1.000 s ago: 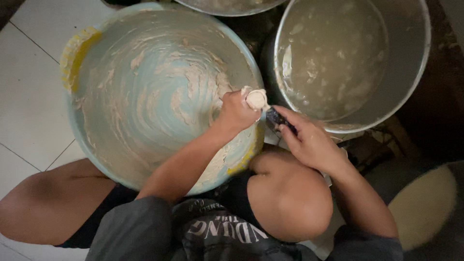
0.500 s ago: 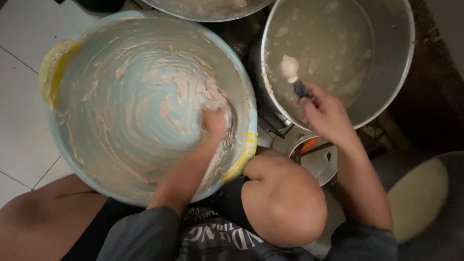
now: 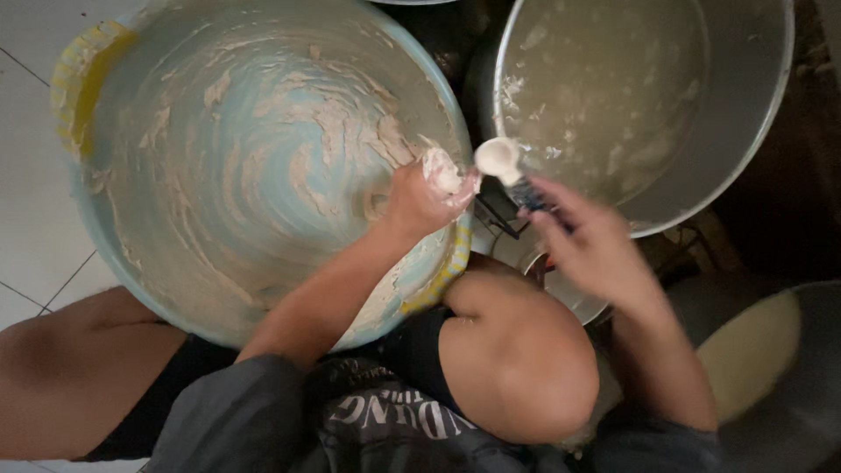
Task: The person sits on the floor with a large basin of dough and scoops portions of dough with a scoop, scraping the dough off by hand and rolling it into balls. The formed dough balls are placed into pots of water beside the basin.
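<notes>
The left hand (image 3: 425, 197), closed around a dough lump (image 3: 441, 171) at the blue basin's rim (image 3: 455, 131), sits just left of the spoon (image 3: 501, 162) pinched in the right hand (image 3: 591, 245), bowl pointing toward it.

White floor tiles (image 3: 35, 228) show along the left edge. A round pale cushion (image 3: 753, 350) sits near the lower right corner. Another metal rim (image 3: 412, 2) just shows at the top edge.
</notes>
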Motion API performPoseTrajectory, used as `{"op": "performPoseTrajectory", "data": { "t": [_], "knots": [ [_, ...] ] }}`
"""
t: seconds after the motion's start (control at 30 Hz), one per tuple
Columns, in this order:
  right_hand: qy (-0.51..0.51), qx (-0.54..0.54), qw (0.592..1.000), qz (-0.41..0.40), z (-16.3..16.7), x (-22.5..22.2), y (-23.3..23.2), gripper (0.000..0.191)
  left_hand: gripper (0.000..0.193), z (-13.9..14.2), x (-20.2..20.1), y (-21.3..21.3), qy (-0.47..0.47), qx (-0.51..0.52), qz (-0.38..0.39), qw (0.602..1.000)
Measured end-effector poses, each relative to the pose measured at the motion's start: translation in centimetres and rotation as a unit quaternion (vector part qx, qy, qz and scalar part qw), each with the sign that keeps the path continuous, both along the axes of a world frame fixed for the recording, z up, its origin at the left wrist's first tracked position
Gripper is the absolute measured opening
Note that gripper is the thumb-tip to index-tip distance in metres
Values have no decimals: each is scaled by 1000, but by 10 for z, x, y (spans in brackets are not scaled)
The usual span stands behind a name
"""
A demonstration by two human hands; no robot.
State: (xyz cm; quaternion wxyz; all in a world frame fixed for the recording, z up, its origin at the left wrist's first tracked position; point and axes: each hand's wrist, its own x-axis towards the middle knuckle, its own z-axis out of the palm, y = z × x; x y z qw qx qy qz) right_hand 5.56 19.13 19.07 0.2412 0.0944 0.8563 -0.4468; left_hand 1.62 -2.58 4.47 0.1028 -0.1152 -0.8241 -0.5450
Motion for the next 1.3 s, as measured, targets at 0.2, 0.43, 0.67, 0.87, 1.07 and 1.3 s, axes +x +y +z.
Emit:
{"op": "performPoseTrajectory", "data": {
  "t": [0.2,0.43,0.67,0.87,1.07,1.3],
  "knots": [
    [123,-17,979,163,2,-2,-33,46,21,-6,7,1,-100,14,-26,995],
    [-138,-160,977,-1,-21,-6,-12,49,14,-105,20,-27,-136,-179,5,974],
    [178,167,967,76,-23,-22,43,46,37,-159,88,-32,-338,-87,175,921],
    [186,255,948,39,-20,-37,48,42,35,-132,62,1,-379,210,55,900],
    [-23,19,994,-109,4,-18,22,43,17,-47,16,-5,-146,35,7,989],
    [101,22,984,145,12,-6,-34,52,25,5,-7,-16,4,-4,-38,999]
  ]
}}
